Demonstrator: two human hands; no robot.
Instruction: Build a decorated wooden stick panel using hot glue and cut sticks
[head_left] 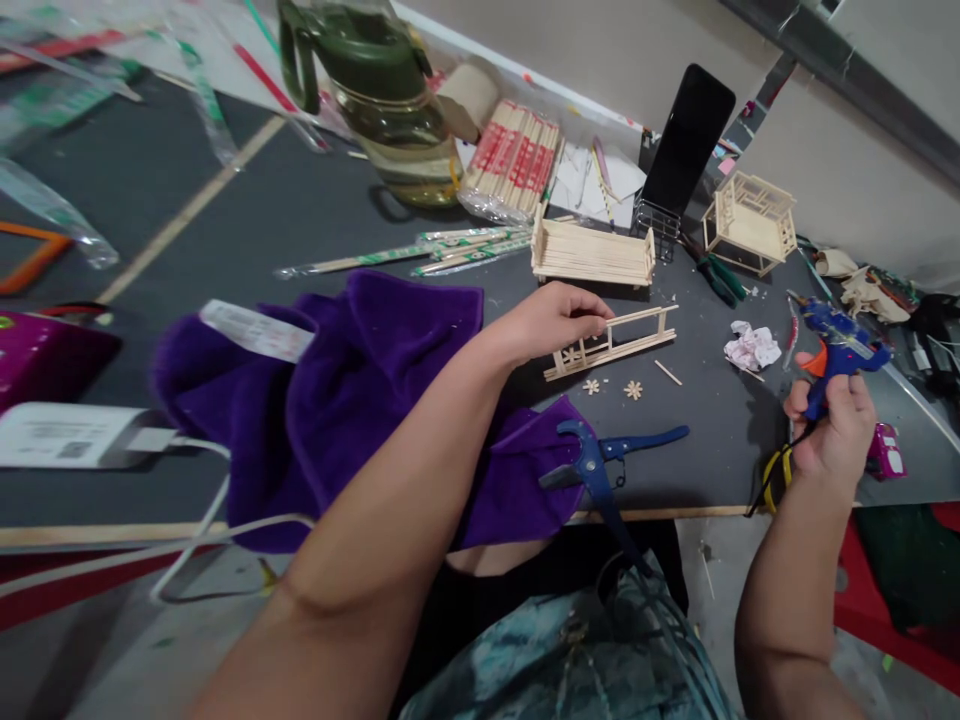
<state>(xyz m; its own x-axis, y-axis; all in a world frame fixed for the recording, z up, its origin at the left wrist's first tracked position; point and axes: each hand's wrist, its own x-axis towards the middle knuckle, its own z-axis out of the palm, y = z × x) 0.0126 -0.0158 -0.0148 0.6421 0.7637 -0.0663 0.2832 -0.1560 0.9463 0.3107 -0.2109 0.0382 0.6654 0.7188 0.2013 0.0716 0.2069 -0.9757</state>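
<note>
My left hand (559, 318) has its fingers closed on the left end of a small wooden stick frame (626, 348) at the middle of the table. Just below that frame lie little flower-shaped wooden pieces (634, 390) and a short loose stick (668, 372). Over at the right, my right hand (834, 425) is wrapped round the handle of a blue glue gun (838, 355) with an orange trigger. Behind the stick frame stands a miniature wooden bench (592, 250). Blue-handled cutters (592, 465) rest partly on a purple cloth (360, 400).
A green-lidded jug (382, 110) and bundled chopsticks (514, 155) stand at the back. Further right are a phone (688, 140) on a stand, a miniature wooden bed frame (750, 225), pliers (720, 278) and crumpled paper (752, 346). A white power bank (71, 437) with a cable lies left.
</note>
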